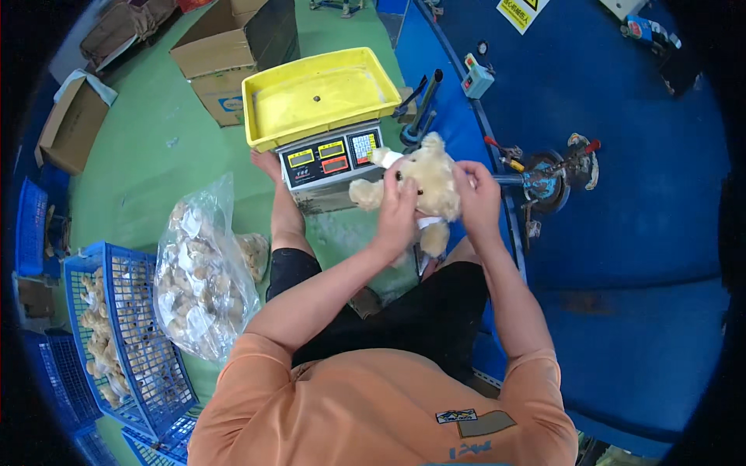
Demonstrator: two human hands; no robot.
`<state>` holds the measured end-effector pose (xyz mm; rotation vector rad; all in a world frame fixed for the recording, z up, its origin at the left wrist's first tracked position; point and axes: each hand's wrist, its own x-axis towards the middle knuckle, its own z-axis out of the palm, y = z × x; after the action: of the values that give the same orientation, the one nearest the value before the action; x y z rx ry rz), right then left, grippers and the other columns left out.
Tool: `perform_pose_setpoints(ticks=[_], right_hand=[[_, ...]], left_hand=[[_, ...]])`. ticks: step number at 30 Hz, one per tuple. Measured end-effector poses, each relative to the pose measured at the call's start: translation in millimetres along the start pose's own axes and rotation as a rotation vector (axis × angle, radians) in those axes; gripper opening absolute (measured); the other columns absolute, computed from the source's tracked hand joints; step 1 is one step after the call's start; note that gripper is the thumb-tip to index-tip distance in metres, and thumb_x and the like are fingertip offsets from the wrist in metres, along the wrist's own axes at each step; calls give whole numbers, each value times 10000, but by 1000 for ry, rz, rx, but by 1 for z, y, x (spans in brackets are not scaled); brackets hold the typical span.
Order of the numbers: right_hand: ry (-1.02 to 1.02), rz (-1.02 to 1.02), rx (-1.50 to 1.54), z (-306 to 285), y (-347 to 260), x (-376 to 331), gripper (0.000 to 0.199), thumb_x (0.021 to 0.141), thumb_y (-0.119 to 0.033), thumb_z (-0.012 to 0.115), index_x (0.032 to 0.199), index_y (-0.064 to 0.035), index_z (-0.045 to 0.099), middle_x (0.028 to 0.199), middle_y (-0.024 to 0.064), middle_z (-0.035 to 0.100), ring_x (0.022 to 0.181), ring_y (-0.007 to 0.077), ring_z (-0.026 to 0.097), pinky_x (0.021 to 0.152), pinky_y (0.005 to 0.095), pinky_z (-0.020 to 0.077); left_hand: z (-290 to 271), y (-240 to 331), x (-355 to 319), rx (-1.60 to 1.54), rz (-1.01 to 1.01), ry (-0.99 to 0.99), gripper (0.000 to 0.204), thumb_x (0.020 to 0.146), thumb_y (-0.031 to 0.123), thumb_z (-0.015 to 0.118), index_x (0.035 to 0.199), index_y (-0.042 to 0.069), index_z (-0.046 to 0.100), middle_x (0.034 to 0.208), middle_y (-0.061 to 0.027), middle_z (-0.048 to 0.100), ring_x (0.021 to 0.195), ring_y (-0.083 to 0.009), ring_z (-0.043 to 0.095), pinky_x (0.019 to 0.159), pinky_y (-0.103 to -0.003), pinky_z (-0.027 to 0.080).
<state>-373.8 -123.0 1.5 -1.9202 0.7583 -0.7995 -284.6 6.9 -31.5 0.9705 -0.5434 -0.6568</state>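
A cream plush teddy bear (430, 175) is held in front of me, above my knees, with a white tag at its upper left. My left hand (398, 211) grips its left side and face. My right hand (475, 196) clasps its right side. Both hands are closed on the toy. Just behind it stands an electronic scale (330, 159) on the green floor, carrying a yellow tray (318, 97) that looks bare.
A clear plastic bag (203, 279) stuffed with plush toys sits to my left beside a blue wire basket (128, 334) holding more. Cardboard boxes (229, 54) stand behind the scale. A blue machine (622, 194) with a nozzle and clamp (544, 175) fills the right.
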Motion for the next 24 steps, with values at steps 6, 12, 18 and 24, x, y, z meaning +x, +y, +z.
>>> perform_pose_setpoints(ticks=[6, 12, 18, 24], right_hand=[[-90, 14, 69, 18, -24, -8, 239, 953, -183, 625, 1115, -7, 628, 846, 90, 674, 687, 199, 607, 629, 330, 497], [-145, -47, -93, 25, -35, -16, 257, 950, -195, 632, 1143, -25, 618, 842, 91, 665, 680, 217, 614, 617, 337, 497], [-110, -178, -262, 20, -45, -22, 361, 876, -182, 699, 1201, -56, 602, 1039, 111, 656, 846, 263, 645, 725, 365, 521], [-160, -601, -663, 29, -80, -25, 512, 760, -132, 774, 1229, -61, 581, 1284, 119, 581, 1124, 314, 588, 939, 382, 481]], left_hand=[[-11, 24, -13, -164, -67, 20, 426, 1084, 227, 362, 1482, 101, 278, 1219, -168, 558, 994, -224, 654, 726, -278, 602], [-24, 23, -6, -192, -119, 83, 440, 1083, 247, 381, 1481, 87, 283, 1273, -177, 527, 993, -220, 642, 755, -293, 580], [-27, 18, -5, 138, 3, 50, 491, 1080, 291, 397, 1498, 66, 271, 1371, -196, 466, 982, -236, 640, 816, -332, 560], [-36, 28, -19, 150, -14, -61, 545, 1069, 302, 427, 1519, 33, 277, 1412, -232, 429, 928, -241, 648, 843, -346, 544]])
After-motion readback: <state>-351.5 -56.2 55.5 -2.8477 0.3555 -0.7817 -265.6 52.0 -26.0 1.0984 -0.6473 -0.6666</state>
